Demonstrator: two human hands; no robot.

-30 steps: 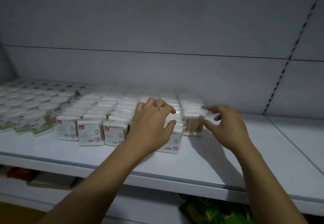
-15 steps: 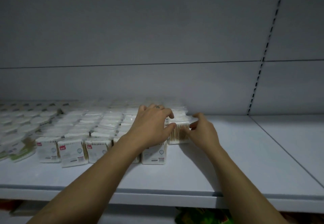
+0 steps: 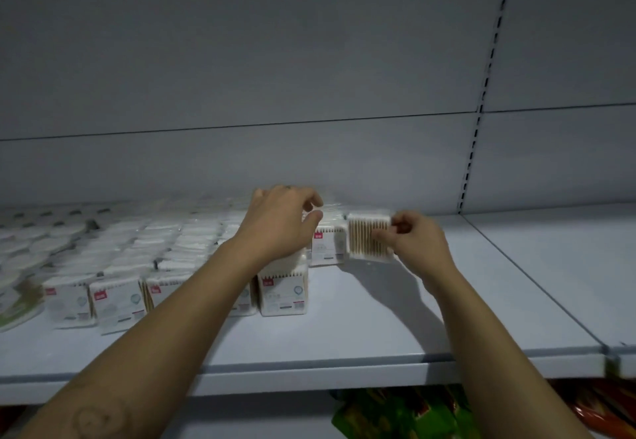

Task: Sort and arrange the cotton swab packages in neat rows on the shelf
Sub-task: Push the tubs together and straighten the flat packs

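Head view | right hand (image 3: pixel 418 242) pinches clear square wooden-stick swab pack (image 3: pixel 368 237), apparently aligning it beside white labelled packs (image 3: pixel 327 247) | left hand (image 3: pixel 278 223) curls over rows, probably steadying; grasp cannot be told.

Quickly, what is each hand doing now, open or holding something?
Left hand: curved over the package rows; grip cannot be told.
Right hand: pinches one swab package.

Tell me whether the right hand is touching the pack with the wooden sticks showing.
Touching. The head view shows the right hand pinching the right edge of the wooden-stick pack; its fingertips overlap the pack's face and no gap shows.
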